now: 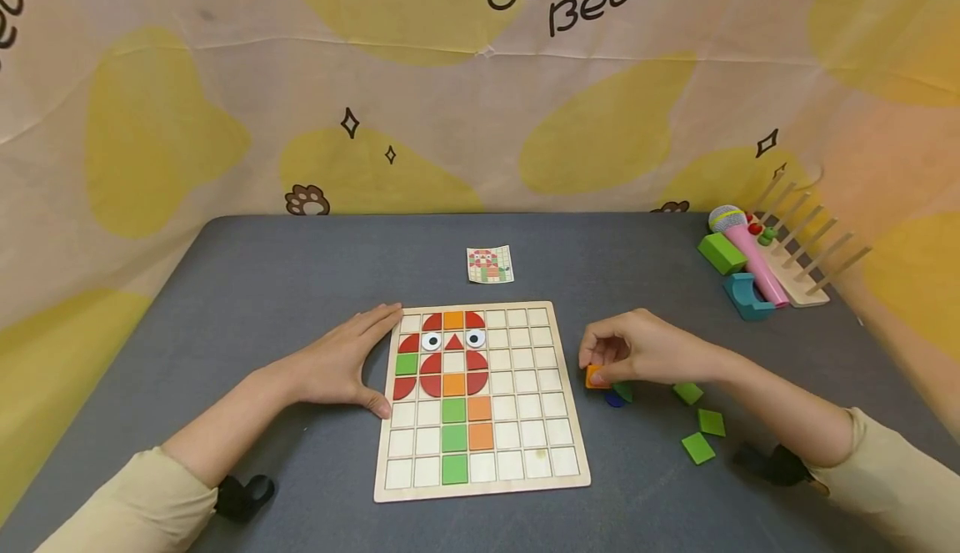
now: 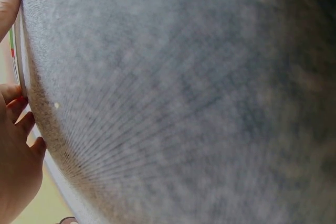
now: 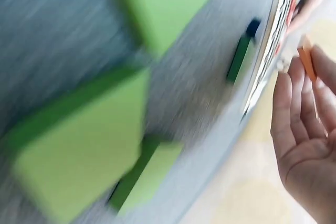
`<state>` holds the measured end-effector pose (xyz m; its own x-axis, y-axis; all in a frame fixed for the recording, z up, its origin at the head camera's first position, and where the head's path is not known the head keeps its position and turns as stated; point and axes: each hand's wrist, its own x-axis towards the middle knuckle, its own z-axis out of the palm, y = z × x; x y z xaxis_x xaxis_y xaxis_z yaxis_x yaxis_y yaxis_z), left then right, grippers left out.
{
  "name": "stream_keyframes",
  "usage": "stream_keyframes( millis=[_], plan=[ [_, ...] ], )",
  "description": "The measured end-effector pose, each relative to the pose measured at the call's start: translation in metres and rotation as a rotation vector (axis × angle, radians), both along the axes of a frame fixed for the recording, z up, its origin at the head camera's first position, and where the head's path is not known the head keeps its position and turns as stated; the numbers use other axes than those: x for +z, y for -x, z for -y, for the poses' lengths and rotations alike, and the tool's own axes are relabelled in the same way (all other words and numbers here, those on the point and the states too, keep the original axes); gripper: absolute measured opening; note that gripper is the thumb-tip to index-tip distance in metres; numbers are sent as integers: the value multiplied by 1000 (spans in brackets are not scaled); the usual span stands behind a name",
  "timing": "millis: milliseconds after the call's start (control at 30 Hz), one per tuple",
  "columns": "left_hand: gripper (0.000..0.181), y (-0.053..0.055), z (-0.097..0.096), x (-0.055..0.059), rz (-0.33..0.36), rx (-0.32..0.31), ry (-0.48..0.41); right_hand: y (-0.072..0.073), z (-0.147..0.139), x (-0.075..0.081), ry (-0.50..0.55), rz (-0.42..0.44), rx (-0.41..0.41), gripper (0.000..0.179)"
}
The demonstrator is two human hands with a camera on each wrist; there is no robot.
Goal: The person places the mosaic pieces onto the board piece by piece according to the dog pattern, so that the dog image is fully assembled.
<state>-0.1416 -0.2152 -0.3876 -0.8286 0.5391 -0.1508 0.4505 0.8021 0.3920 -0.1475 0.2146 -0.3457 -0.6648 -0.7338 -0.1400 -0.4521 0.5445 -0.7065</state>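
Note:
A wooden grid board lies on the table, partly filled with red, orange and green tiles and two round eye pieces. Against its left edge rests my left hand, thumb and fingers spread along the rim. To the right of the board my right hand pinches an orange square tile between thumb and fingers; the right wrist view shows this orange tile edge-on. Below that hand lie a dark blue piece and a green piece, partly covered by the fingers.
Several green square tiles lie loose near the right forearm. A small pattern card lies behind the board. At the back right are a pink toy microphone, a green block, a teal arch block and a pegged wooden rack.

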Motion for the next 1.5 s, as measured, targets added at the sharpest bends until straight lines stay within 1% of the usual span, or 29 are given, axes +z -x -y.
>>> stream_keyframes(
  millis=[133, 233, 300, 433, 600, 833, 933, 1200, 1500],
  plan=[
    [132, 0, 0, 0, -1, -3, -4, -4, 21, -3, 46, 47, -68, 13],
    [132, -1, 0, 0, -2, -7, -7, -10, 37, -4, 86, 83, -104, 14],
    [132, -1, 0, -1, -3, -8, -7, -13, 47, -5, 104, 102, -119, 14],
    [132, 0, 0, -1, -3, -7, -8, -21, 63, -6, 114, 113, -122, 14],
    [132, 0, 0, -1, -3, -6, -5, -26, 80, -9, 109, 88, -110, 13],
    [133, -1, 0, 0, 3, 1, -3, -27, 95, -15, 98, 32, -101, 10],
    [133, -1, 0, 0, 4, 0, -5, -26, 99, -17, 88, 3, -104, 7],
    [133, 0, 0, 0, -19, -23, -12, -28, 105, -18, 65, -26, -109, 10],
    [133, -1, 0, 0, -13, -16, -14, -31, 108, -20, 21, -64, -127, 9]
  ],
)
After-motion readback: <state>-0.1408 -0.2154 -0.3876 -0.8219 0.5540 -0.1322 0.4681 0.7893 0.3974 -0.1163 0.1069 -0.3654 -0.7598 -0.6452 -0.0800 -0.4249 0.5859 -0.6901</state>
